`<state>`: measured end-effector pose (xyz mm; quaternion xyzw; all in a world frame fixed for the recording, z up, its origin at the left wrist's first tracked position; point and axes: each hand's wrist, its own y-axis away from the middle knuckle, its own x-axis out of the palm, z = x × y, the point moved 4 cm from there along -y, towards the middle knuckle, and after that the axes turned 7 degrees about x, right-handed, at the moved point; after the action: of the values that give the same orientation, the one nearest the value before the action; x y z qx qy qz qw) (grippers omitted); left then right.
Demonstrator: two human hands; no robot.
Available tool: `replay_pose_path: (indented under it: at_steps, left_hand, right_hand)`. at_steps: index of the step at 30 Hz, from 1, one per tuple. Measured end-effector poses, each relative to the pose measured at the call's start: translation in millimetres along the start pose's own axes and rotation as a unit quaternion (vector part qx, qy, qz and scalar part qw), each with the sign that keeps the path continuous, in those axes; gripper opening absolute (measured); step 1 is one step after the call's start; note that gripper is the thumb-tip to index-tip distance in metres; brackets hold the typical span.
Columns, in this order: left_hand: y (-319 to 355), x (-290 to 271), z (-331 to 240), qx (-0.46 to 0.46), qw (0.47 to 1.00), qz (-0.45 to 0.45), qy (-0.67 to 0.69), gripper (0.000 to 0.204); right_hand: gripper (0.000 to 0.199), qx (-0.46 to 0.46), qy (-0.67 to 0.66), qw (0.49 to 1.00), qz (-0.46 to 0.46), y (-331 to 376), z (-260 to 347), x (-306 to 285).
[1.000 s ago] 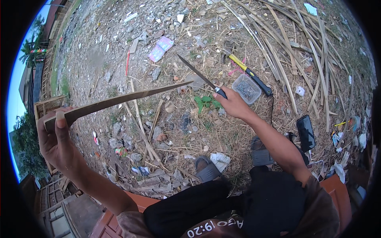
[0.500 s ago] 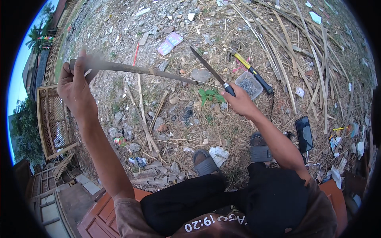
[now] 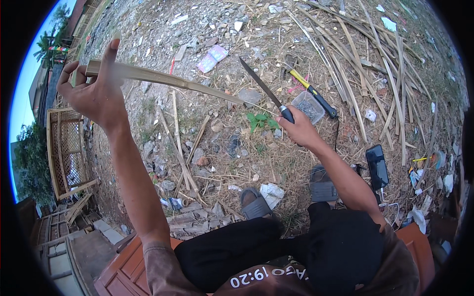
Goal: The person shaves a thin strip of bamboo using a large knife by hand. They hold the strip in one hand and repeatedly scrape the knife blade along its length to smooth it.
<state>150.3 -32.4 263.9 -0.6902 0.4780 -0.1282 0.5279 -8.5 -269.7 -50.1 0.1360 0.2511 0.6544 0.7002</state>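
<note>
My left hand point(image 3: 101, 101) is raised at the far left, fingers curled about one end of a bamboo strip point(image 3: 173, 81), with one finger sticking up. From there the strip slants down to the right, its pale face showing. In my right hand point(image 3: 301, 129) is a knife point(image 3: 261, 83) with a long dark blade and a dark handle, gripped with the blade pointing up and to the left. The strip's far end lies left of the knife handle; whether the two touch I cannot tell.
Beyond my right hand lie a clear tub of nails point(image 3: 310, 107) and a yellow-and-black hammer point(image 3: 311, 88). Loose bamboo strips point(image 3: 351, 61) spread across the upper right. A phone point(image 3: 377, 166) rests right of my sandals point(image 3: 256, 203). A lattice panel point(image 3: 66, 150) stands at left.
My left hand has shifted slightly left and turned, rolling the bamboo strip so its paler face shows. My right hand with the knife has barely moved.
</note>
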Motion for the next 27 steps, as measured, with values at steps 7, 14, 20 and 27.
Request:
replay_pose_path:
  at_steps: [7, 14, 20, 27]
  left_hand:
    - [5, 13, -2, 0.027, 0.997, 0.039, -0.062, 0.039]
    - [7, 18, -25, 0.121, 0.977, 0.032, -0.170, 0.019]
    - [13, 6, -39, 0.014, 0.974, 0.105, -0.199, 0.028]
    - [19, -8, -19, -0.015, 0.974, 0.079, -0.210, 0.027]
  right_hand:
    - [0.032, -0.085, 0.044, 0.995, -0.040, 8, 14, 2]
    - [0.032, -0.251, -0.058, 0.965, 0.051, 41, 104, 72]
    - [0.026, -0.303, -0.083, 0.948, 0.045, 29, 131, 85]
    - [0.024, -0.265, -0.031, 0.960, 0.084, 11, 117, 78]
